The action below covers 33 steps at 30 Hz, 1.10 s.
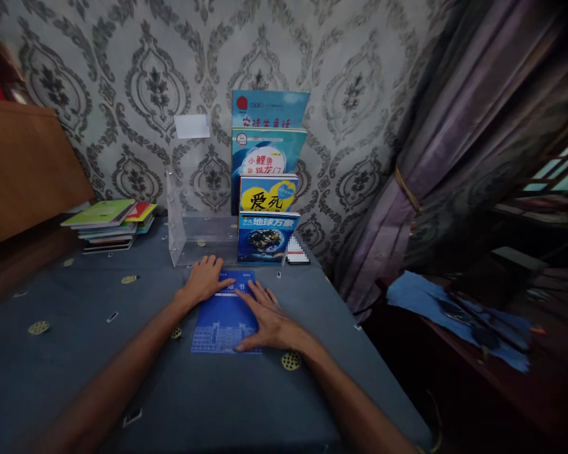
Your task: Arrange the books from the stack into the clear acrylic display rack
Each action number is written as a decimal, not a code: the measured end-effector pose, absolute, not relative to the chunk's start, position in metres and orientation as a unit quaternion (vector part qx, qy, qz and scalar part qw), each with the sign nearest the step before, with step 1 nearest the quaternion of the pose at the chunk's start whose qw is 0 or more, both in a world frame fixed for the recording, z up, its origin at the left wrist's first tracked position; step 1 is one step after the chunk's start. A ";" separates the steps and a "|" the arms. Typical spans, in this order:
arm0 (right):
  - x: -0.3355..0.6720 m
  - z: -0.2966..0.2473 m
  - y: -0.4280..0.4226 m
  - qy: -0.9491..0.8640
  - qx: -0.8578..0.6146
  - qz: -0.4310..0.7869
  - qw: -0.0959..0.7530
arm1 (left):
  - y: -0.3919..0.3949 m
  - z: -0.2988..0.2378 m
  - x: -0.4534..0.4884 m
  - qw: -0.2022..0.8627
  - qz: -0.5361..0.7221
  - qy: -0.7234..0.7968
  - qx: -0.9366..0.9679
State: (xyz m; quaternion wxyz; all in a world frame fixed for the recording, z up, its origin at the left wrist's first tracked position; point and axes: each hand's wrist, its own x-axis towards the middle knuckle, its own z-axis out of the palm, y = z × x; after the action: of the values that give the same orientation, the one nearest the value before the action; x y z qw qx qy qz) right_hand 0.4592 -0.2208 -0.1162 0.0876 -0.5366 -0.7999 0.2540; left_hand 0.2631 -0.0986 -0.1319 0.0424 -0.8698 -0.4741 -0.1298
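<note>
A blue booklet (213, 325) with white lettering and a pale building print lies flat on the table. My left hand (206, 280) rests over its upper left edge, fingers stretched out. On its right side lies my right hand (267, 318), fingers spread and thumb low on the cover. Just beyond them stands a clear acrylic tiered rack (176, 224). Its right side holds upright books in steps: a globe-covered book (267, 239) at the front, a yellow-and-blue book (267, 193), a teal book (269, 151) and a taller blue book (272, 107) behind.
A stack of books and booklets (108, 227) sits at the back left, near a wooden panel (23, 170). Patterned wallpaper (161, 82) rises behind the table (99, 359). To the right hang a purple curtain (383, 214) and, lower, a surface with a blue cloth (421, 296).
</note>
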 end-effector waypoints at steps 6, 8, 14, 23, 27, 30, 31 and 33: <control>0.464 -0.119 -0.219 -0.793 -0.537 0.263 0.115 | -0.079 -0.132 0.242 -0.105 -0.180 -0.469 -0.858; 0.465 -0.122 -0.218 -0.787 -0.544 0.259 0.134 | -0.072 -0.130 0.233 -0.220 -0.205 -0.449 -0.841; 0.465 -0.131 -0.211 -0.732 -0.590 0.220 0.258 | -0.073 -0.114 0.214 -0.455 -0.213 -0.387 -0.773; 0.471 -0.141 -0.194 -0.596 -0.567 0.400 0.406 | -0.092 -0.097 0.228 -0.622 -0.318 -0.374 -0.610; 0.473 -0.141 -0.196 -0.525 -0.534 0.478 0.458 | -0.100 -0.093 0.231 -0.671 -0.328 -0.350 -0.566; 0.473 -0.135 -0.199 -0.474 -0.500 0.534 0.490 | -0.105 -0.094 0.234 -0.694 -0.312 -0.333 -0.558; 0.473 -0.133 -0.200 -0.453 -0.491 0.553 0.498 | -0.106 -0.095 0.235 -0.695 -0.306 -0.332 -0.560; 0.472 -0.129 -0.202 -0.413 -0.480 0.586 0.506 | -0.107 -0.098 0.238 -0.693 -0.306 -0.334 -0.561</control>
State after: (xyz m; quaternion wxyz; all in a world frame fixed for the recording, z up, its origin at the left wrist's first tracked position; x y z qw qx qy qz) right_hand 0.4716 -0.2019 -0.1287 0.5060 -0.4799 -0.4127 0.5860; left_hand 0.2382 -0.1069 -0.0977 -0.6926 -0.5612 -0.3342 -0.3060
